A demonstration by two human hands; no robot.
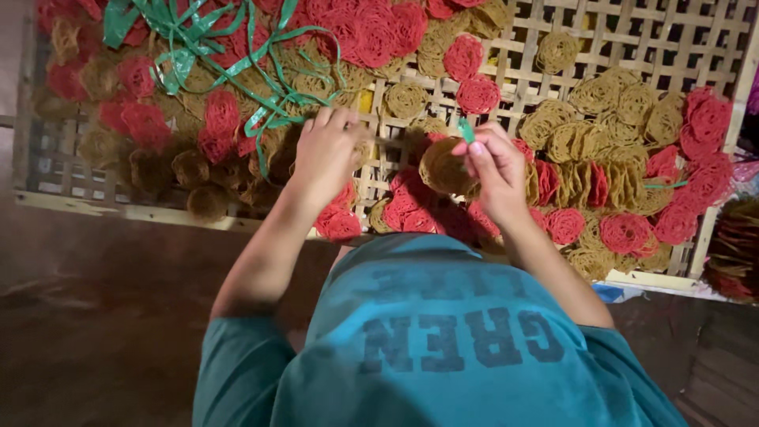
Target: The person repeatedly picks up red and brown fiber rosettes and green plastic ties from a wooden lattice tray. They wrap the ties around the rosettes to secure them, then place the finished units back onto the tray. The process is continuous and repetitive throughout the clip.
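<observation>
So the right hand (496, 170) pinches a thin green plastic strip (466, 131) over a tan lacy round cracker (443, 168), while the left hand (326, 154) is closed around green strip ends above the woven bamboo tray (569, 47).

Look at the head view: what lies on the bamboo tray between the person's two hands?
Between the left hand and right hand lies a tan noodle-like coil over bamboo tray lattice.
</observation>
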